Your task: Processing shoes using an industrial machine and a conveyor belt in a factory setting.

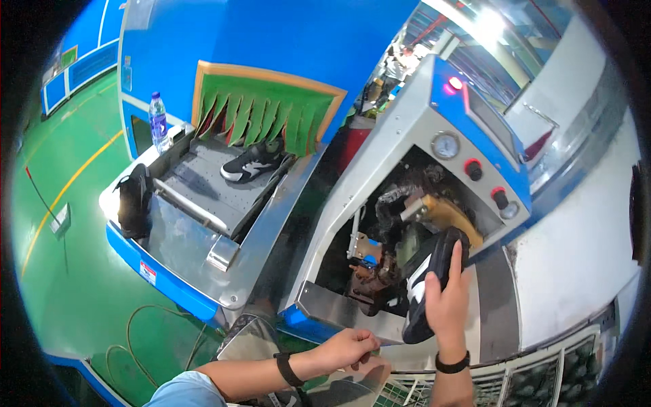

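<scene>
My right hand grips a black shoe with white stripes, holding it sole-out against the opening of a grey and blue press machine. Inside the opening sits a dark, rusty metal fixture with a brass-coloured part above. My left hand rests low at the machine's front ledge, fingers curled; whether it holds anything I cannot tell. Both wrists wear black bands.
To the left stands a blue conveyor machine with a green strip curtain. A black and white shoe lies on its belt, a dark shoe on its ledge, and a water bottle behind. Cables lie on the green floor.
</scene>
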### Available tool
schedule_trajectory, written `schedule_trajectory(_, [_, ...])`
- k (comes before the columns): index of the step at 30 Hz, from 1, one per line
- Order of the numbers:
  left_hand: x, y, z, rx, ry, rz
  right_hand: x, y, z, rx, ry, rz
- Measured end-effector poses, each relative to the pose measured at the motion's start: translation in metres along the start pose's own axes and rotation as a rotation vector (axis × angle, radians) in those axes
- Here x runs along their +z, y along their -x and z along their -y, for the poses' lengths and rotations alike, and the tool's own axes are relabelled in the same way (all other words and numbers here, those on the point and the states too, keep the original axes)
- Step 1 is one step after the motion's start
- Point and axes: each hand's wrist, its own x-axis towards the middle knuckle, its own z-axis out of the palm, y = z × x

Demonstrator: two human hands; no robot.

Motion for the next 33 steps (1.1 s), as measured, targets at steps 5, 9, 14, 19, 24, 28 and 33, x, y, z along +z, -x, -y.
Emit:
schedule_trajectory(5, [0.008,0.027,-0.01,0.082,0.013,0.124,-0.021,0.094,0.009,0.012,-0.058,-0.152])
schedule_trajectory(9, [0.009,0.045,-0.008,-0.005,0.474,0.348,-0.054,0.16,0.027,-0.267,0.177,0.014])
schedule_trajectory(14, [0.008,0.049,-0.002,-0.196,0.135,0.201,-0.066,0.173,-0.001,-0.121,-0.303,0.399])
schedule_trajectory(19, [-0.005,0.08,-0.017,0.062,-0.771,-0.037,-0.011,0.082,-0.009,0.698,-1.49,0.366])
schedule_trajectory(24, [-0.002,0.073,-0.016,0.076,-1.012,-0.013,0.014,0.021,-0.008,0.869,-1.835,0.331])
schedule_trajectory(28, [0.005,0.058,0.0,0.077,-1.011,-0.044,-0.005,0.069,-0.036,0.646,-1.739,0.203])
schedule_trajectory(33, [-0.014,0.05,0.034,0.088,-0.849,-0.118,-0.031,0.21,-0.099,0.521,-0.592,0.091])
